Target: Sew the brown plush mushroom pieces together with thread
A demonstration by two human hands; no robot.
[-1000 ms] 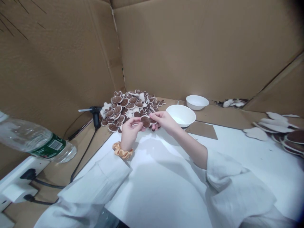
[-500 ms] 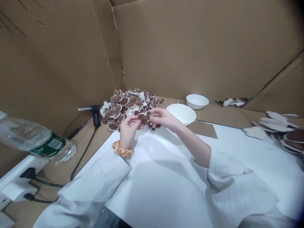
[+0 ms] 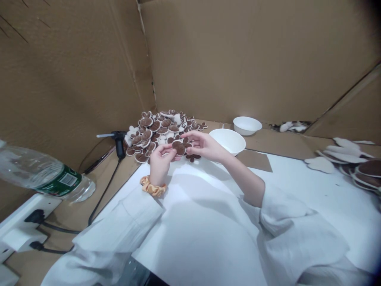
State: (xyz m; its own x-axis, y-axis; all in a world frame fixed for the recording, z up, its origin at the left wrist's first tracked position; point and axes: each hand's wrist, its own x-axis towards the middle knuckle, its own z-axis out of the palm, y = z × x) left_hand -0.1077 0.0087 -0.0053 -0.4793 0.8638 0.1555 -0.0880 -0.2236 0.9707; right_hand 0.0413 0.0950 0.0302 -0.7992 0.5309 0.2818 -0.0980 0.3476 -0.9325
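Observation:
Between thumb and fingers, my left hand point(image 3: 160, 161) pinches a brown felt-like cutout point(image 3: 179, 148) with a white edge, a round body and small rounded lobes. It is held up over the near side of a big pile of similar cutouts point(image 3: 155, 126), some brown side up, others white. At the cutout's right side is my right hand point(image 3: 205, 145), thumb and fingers apart around its lobes. Whether a fingertip of that hand still touches the cutout is hard to make out.
Two white bowls point(image 3: 228, 140) point(image 3: 247, 125) stand right of the pile. A black glue gun point(image 3: 119, 145) is at left, with a plastic bottle point(image 3: 67, 180) and power strip point(image 3: 44, 206) nearer. Larger brown-and-white cutouts point(image 3: 367, 169) lie at right. Cardboard walls point(image 3: 238, 59) enclose the table.
My right thumb and fingers have spread apart from their pinch on the cutout's lobe. My left hand keeps its hold, almost in the same place.

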